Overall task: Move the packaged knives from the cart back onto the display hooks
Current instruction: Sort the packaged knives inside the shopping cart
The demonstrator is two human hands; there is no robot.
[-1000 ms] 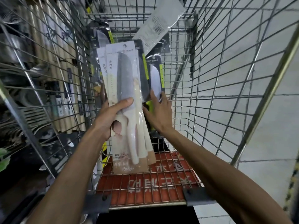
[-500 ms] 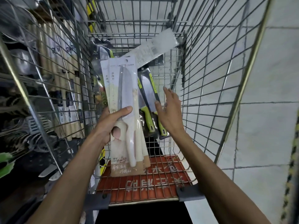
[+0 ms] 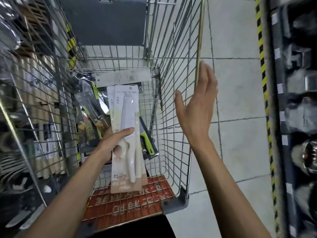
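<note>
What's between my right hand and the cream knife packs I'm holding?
Head view: the cart's wire side wall and, lower, a green-handled packaged knife lie between right hand and cream knife packs.

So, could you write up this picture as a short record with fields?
Left hand: holds a stack of cream knife packs over the cart
Right hand: open, empty, raised beside the cart's right wall
Inside cart: green-handled knife pack, dark packs too
</note>
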